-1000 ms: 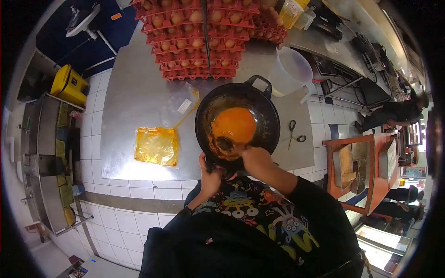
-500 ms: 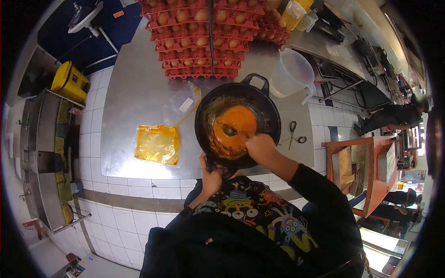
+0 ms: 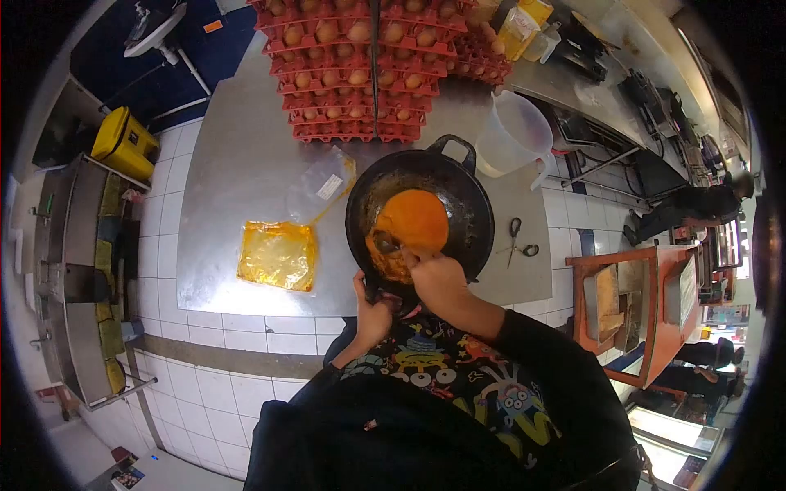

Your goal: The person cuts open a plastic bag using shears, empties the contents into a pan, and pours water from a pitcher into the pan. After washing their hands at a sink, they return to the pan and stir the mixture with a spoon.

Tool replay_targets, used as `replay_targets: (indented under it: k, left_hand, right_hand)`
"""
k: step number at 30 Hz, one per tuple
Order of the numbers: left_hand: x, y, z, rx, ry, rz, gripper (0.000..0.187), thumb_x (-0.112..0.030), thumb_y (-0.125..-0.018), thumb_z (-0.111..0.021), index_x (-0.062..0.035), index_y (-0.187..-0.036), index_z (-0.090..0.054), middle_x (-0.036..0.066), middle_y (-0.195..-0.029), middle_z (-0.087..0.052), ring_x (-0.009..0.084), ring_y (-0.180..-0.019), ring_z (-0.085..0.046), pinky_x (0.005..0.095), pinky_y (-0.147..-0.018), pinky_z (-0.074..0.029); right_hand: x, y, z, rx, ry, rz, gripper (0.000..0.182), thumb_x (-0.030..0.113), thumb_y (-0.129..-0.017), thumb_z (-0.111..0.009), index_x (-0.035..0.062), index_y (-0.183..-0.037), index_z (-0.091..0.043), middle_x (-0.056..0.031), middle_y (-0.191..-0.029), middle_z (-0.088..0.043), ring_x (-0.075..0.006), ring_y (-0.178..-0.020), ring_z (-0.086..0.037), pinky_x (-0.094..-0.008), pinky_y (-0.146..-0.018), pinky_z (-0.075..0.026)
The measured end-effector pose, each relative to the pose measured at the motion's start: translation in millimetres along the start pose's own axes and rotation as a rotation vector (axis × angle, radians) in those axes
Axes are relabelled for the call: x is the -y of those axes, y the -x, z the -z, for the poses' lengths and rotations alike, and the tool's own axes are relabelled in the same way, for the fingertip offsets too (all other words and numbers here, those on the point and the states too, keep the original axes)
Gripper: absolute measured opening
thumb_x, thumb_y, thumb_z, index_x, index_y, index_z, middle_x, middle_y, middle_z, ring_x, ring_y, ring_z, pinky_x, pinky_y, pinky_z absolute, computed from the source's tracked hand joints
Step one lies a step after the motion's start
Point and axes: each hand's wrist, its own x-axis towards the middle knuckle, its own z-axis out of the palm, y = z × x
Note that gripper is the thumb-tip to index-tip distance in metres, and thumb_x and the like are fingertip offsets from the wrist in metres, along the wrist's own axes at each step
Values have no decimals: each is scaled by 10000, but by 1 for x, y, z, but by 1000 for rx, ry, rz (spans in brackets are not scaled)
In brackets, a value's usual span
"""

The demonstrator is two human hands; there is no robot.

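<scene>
A black wok with two loop handles sits at the front of the steel table, an orange mass inside it. My left hand is wrapped round the wok's near handle, which it mostly hides. Over the wok's near side, my right hand is closed on a spoon, whose dark bowl touches the orange mass at its left edge. Left of the wok lie an orange-smeared plastic bag and a clear bag with a white label. Scissors lie open on the right.
Stacked red egg trays stand behind the wok on the steel table. A clear plastic jug is at the back right. Farther right are an orange-framed table and several people. A yellow bin stands far left.
My right hand and the spoon have moved left and nearer to my body, to the orange mass's lower left. My left hand stays at the handle.
</scene>
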Motion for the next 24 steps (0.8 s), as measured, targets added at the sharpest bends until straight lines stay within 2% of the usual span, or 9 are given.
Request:
replay_targets:
  k: [3, 7, 9, 12, 14, 17, 19, 22, 24]
  left_hand:
    - [5, -3, 6, 8, -19, -57, 675, 107, -715, -404, -164, -1289, -172, 81, -789, -519, 165, -667, -548, 272, -595, -469]
    - [6, -3, 6, 43, 68, -26, 684, 104, -713, -407, -165, -1297, -175, 82, -802, -515, 168, -666, -545, 281, -620, -481]
    - [3, -3, 8, -6, -66, -39, 696, 104, -709, -410, -167, -1306, -176, 80, -809, -507, 169, -648, -532, 285, -626, -484]
    - [-9, 6, -4, -22, 106, -22, 706, 104, -705, -409, -166, -1312, -170, 78, -798, -499, 173, -658, -526, 291, -610, -484]
    - [-2, 1, 3, -3, 72, -50, 709, 106, -705, -407, -172, -1313, -170, 79, -800, -495, 178, -674, -527, 311, -614, -499]
    - [0, 0, 7, 29, -26, -84, 712, 110, -705, -402, -177, -1313, -170, 82, -807, -489, 183, -703, -529, 331, -615, -514]
    - [-6, 5, 1, 50, -93, -90, 710, 113, -704, -398, -177, -1311, -169, 83, -811, -486, 183, -716, -528, 332, -612, -515]
    - [-19, 11, -9, 27, 93, -4, 715, 115, -706, -395, -188, -1308, -155, 89, -827, -486, 174, -679, -519, 338, -610, -523]
    - [-9, 8, -3, 17, 91, -19, 705, 115, -718, -389, -208, -1296, -148, 98, -834, -477, 174, -666, -506, 389, -631, -546]
  right_hand:
    - [-2, -8, -13, -12, 50, -16, 506, 92, -717, -549, 73, -1221, -528, -112, -956, -589, -239, -695, -629, -319, -557, -511]
    - [-1, 8, 5, -60, 73, 137, 478, 110, -713, -557, 57, -1188, -549, -104, -917, -585, -251, -694, -620, -328, -574, -510]
    - [-6, 15, 7, -57, 136, 204, 469, 115, -712, -561, 50, -1176, -555, -104, -921, -586, -254, -703, -621, -336, -584, -510]
    - [-21, 15, 4, -74, 244, 198, 449, 131, -733, -559, 115, -1182, -568, -109, -932, -588, -254, -736, -627, -345, -609, -512]
    - [-33, 3, 4, 39, 5, -11, 429, 119, -761, -532, 196, -1180, -580, -133, -939, -591, -269, -731, -631, -362, -622, -513]
    - [-30, -11, 11, 55, -96, -157, 440, 95, -776, -498, 249, -1179, -581, -153, -916, -599, -293, -716, -631, -374, -626, -510]
    - [-21, -17, 5, 70, -118, -159, 449, 84, -772, -488, 236, -1185, -578, -159, -898, -602, -303, -705, -630, -381, -625, -509]
    - [-10, -11, 7, 103, -171, -107, 451, 79, -766, -486, 191, -1194, -570, -164, -862, -603, -309, -692, -629, -385, -616, -507]
    - [-1, 4, 18, 125, -206, -52, 447, 84, -763, -495, 159, -1199, -567, -163, -843, -602, -305, -690, -629, -382, -609, -507]
